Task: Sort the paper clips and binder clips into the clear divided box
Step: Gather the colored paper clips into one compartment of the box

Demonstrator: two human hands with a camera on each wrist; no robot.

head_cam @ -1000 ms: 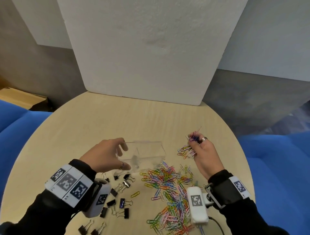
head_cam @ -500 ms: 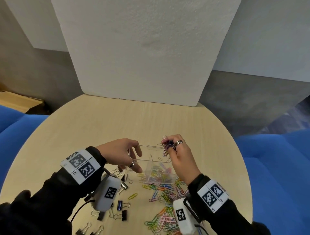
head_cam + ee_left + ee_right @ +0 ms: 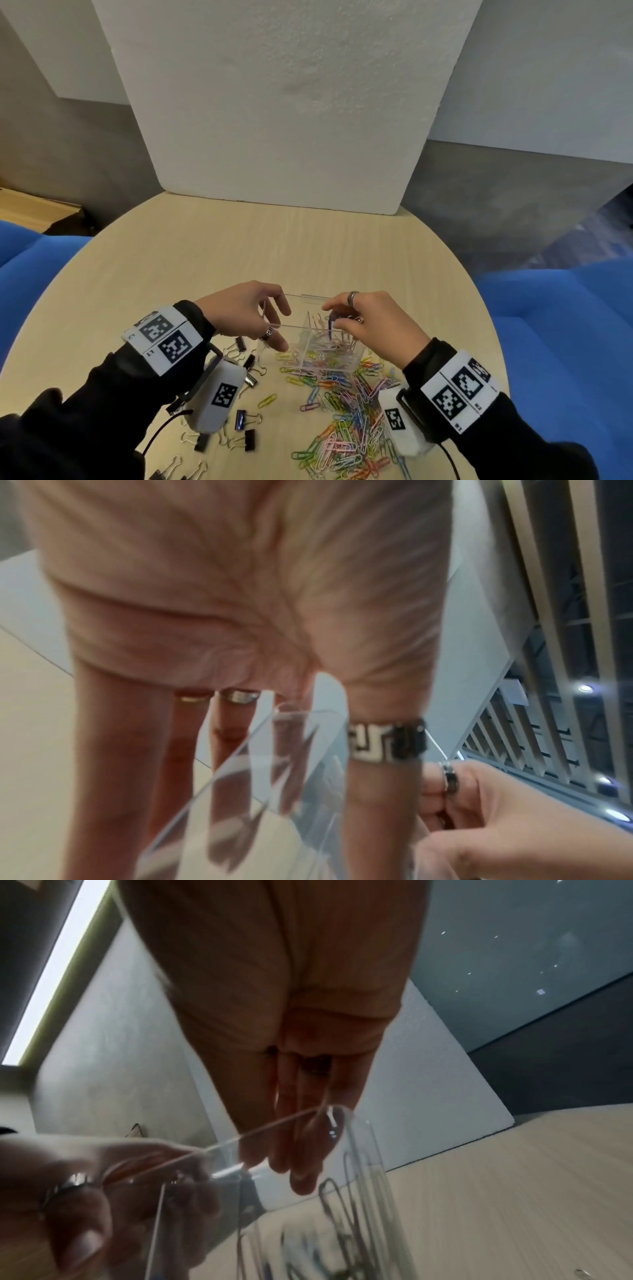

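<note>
The clear divided box (image 3: 308, 330) stands on the table just behind the pile of coloured paper clips (image 3: 346, 414). My left hand (image 3: 278, 327) grips its left end, thumb on the near wall and fingers on the far wall; the left wrist view shows the box (image 3: 240, 777) between them. My right hand (image 3: 337, 320) hovers over the right compartment with bunched fingertips (image 3: 298, 1180) pointing down. A blue paper clip (image 3: 330, 329) hangs from them. Several clips (image 3: 335, 1218) lie in that compartment. Black binder clips (image 3: 248, 437) are scattered at the near left.
The round wooden table (image 3: 205, 274) carries a white foam board (image 3: 291, 120) upright along its far edge. Blue seats (image 3: 565, 325) flank the table on both sides. Bare wood lies between the box and the board.
My right hand carried a bunch of paper clips from the table's right side to above the box. Clips now lie in the right compartment. My left hand kept its hold on the box.
</note>
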